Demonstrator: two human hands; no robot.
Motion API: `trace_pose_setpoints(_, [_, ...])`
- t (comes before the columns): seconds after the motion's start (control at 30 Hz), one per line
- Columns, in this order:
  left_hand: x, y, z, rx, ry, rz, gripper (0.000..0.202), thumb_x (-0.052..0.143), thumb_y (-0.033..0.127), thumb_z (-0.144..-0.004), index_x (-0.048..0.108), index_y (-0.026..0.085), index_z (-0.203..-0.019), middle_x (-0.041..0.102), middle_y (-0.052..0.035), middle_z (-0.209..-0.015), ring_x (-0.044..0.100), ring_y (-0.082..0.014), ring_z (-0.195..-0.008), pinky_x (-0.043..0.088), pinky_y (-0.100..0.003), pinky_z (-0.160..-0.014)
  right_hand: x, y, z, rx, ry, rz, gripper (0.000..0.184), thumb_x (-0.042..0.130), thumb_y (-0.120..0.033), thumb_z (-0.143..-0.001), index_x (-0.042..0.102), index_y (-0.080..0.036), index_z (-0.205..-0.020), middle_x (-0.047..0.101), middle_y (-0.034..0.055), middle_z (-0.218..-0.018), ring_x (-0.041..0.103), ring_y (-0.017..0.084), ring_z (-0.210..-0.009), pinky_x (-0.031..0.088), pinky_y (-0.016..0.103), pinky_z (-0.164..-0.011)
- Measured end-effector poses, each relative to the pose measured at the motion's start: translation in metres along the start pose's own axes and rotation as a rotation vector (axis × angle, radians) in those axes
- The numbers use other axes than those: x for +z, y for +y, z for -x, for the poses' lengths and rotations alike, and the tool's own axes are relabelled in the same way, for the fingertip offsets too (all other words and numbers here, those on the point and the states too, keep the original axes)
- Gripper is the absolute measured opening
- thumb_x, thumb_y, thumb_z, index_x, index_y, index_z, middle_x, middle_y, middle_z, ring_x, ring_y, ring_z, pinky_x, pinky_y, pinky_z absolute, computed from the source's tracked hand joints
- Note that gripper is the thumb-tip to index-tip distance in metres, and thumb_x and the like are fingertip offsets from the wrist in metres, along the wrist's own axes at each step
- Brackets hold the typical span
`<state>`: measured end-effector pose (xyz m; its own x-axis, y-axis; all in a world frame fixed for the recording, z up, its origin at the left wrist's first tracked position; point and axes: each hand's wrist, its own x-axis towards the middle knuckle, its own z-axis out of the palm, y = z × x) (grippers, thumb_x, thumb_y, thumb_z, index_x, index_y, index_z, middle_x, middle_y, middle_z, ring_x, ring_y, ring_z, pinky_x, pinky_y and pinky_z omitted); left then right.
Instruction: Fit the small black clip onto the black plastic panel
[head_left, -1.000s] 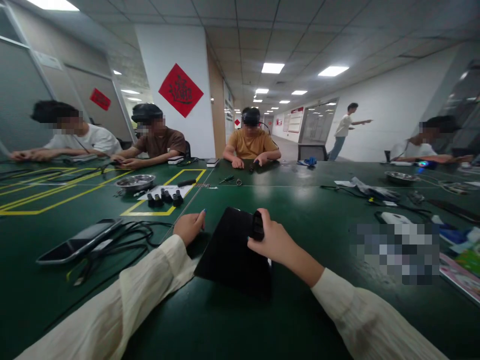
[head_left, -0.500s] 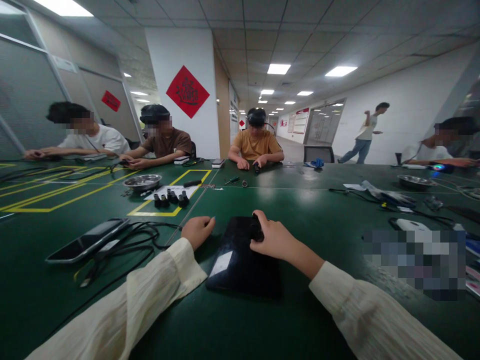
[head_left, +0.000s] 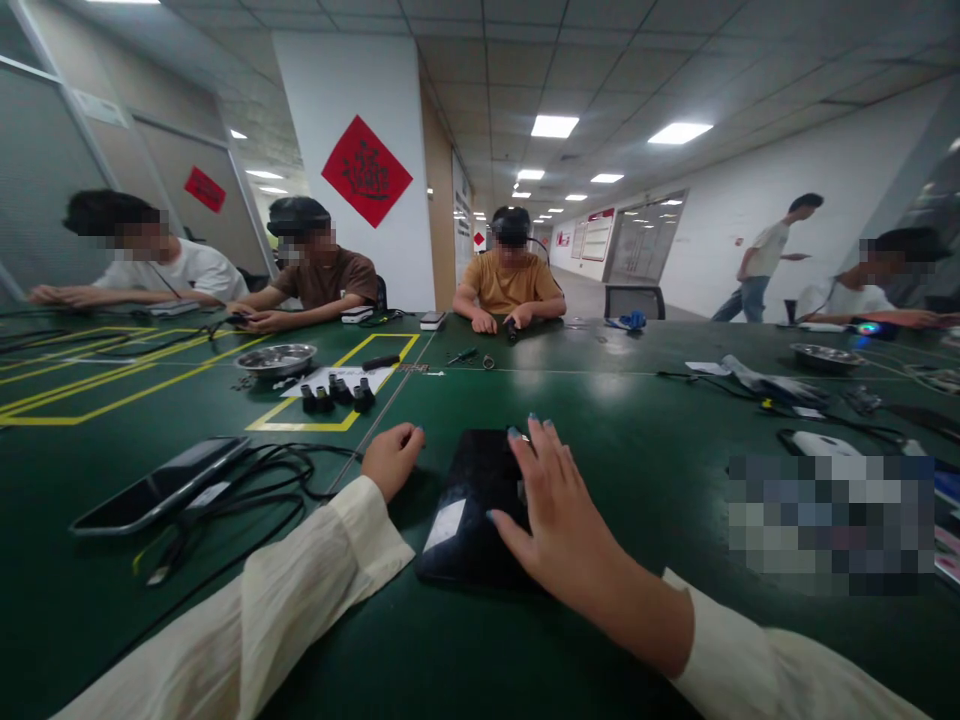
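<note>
A flat black slab (head_left: pixel 480 480) with a glossy top and a white label (head_left: pixel 446 525) lies on the green table in front of me. Over its right side is my right hand (head_left: pixel 559 510), fingers stretched and thumb apart, gripping nothing. A small glint shows between thumb and forefinger; what it belongs to is mostly hidden behind the hand. My left hand (head_left: pixel 391 460) rests on the table left of the slab, its fingers curled in, with no object visible in it. Several black cylindrical pieces (head_left: pixel 337 392) stand on a white sheet beyond the left hand.
A phone-like device (head_left: pixel 161 485) and tangled black cables (head_left: pixel 281 475) lie at left. Farther back are a metal bowl (head_left: pixel 276 360) and a screwdriver (head_left: pixel 466 355). A second bowl (head_left: pixel 825 357) and a white device (head_left: pixel 821 445) are at right. Several people sit around the table; another walks behind.
My right hand has let go of the small black object on the slab, opened its fingers and come slightly nearer. My left hand stays curled in place. The walking person has moved right.
</note>
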<state>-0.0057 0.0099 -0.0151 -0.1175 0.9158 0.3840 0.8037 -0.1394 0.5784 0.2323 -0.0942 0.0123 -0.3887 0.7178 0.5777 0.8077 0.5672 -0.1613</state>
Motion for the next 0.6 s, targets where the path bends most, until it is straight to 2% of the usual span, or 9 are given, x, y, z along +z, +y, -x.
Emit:
trace_pose_setpoints(0.13, [0.002, -0.002, 0.000, -0.021, -0.033, 0.126, 0.032, 0.036, 0.042, -0.076, 0.050, 0.018, -0.060, 0.045, 0.0040, -0.041, 0.046, -0.0127, -0.045, 0.029, -0.023, -0.048, -0.008, -0.031, 0.017, -0.288, -0.177, -0.049, 0.063, 0.046, -0.032, -0.082, 0.019, -0.028, -0.138, 0.018, 0.0105, -0.146, 0.002, 0.034, -0.133, 0.015, 0.055, -0.103])
trace_pose_setpoints(0.2, [0.001, -0.002, 0.000, -0.019, -0.046, 0.112, 0.033, 0.037, 0.043, -0.076, 0.052, 0.018, -0.060, 0.045, 0.0042, -0.041, 0.047, -0.0128, -0.044, 0.029, -0.023, -0.048, -0.005, -0.039, 0.020, -0.327, -0.269, -0.079, 0.058, 0.043, -0.037, -0.084, 0.022, -0.030, -0.137, 0.021, 0.0087, -0.145, 0.000, 0.035, -0.133, 0.014, 0.056, -0.103])
trace_pose_setpoints(0.37, [-0.002, -0.002, 0.000, -0.093, -0.019, 0.028, 0.031, 0.037, 0.040, -0.076, 0.054, 0.018, -0.062, 0.049, 0.0035, -0.044, 0.051, -0.0137, -0.049, 0.029, -0.023, -0.048, 0.015, -0.033, 0.014, -0.176, -0.406, -0.095, 0.060, 0.040, -0.052, -0.082, 0.027, -0.030, -0.136, 0.019, 0.0098, -0.146, 0.001, 0.038, -0.132, 0.009, 0.059, -0.102])
trace_pose_setpoints(0.47, [-0.003, -0.001, 0.000, -0.100, -0.026, 0.015, 0.031, 0.037, 0.039, -0.076, 0.055, 0.018, -0.062, 0.049, 0.0034, -0.044, 0.051, -0.0136, -0.049, 0.029, -0.024, -0.049, 0.025, -0.025, 0.012, -0.098, -0.442, -0.101, 0.059, 0.035, -0.054, -0.084, 0.028, -0.027, -0.137, 0.021, 0.0116, -0.145, 0.011, 0.033, -0.133, 0.015, 0.053, -0.104])
trace_pose_setpoints(0.6, [-0.002, 0.001, 0.002, -0.051, -0.040, -0.015, 0.033, 0.036, 0.040, -0.077, 0.055, 0.018, -0.061, 0.049, 0.0026, -0.045, 0.050, -0.0141, -0.052, 0.028, -0.023, -0.049, 0.031, -0.019, 0.015, -0.103, -0.442, -0.090, 0.056, 0.033, -0.052, -0.085, 0.032, -0.026, -0.135, 0.024, 0.0121, -0.144, 0.019, 0.029, -0.132, 0.020, 0.046, -0.104])
